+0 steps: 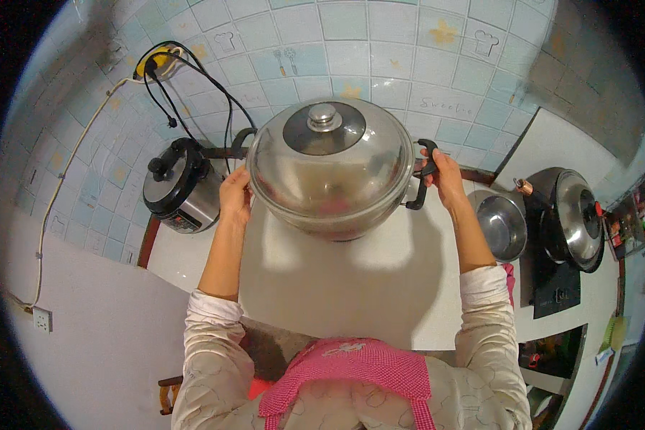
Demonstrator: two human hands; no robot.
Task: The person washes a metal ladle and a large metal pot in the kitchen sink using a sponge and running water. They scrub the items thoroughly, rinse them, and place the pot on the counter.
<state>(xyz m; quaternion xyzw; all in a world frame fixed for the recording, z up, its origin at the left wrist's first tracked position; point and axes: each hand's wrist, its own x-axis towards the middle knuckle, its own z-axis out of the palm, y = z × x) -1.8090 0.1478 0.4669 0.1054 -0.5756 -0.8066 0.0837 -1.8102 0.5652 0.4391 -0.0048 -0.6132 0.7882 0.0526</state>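
Note:
A large stainless steel pot [333,223] is before me at the back of the white counter [344,301], under a domed lid [279,177] with a dark round glass window and a steel knob. My right hand [444,174] grips a black handle [427,148] on the pot's right side; a second black handle [419,196] shows just below it. At the left side, my left hand [236,194] is closed at the pot's edge, beneath the black left handle [241,142]. What its fingers wrap around is hidden. Whether the pot's base touches the counter, I cannot tell.
An electric pressure cooker [177,188] stands at left, below black cords and a yellow power strip [161,60] on the tiled wall. Rightward are a steel bowl [500,228] and a lidded wok [575,215] on a black cooktop [558,295].

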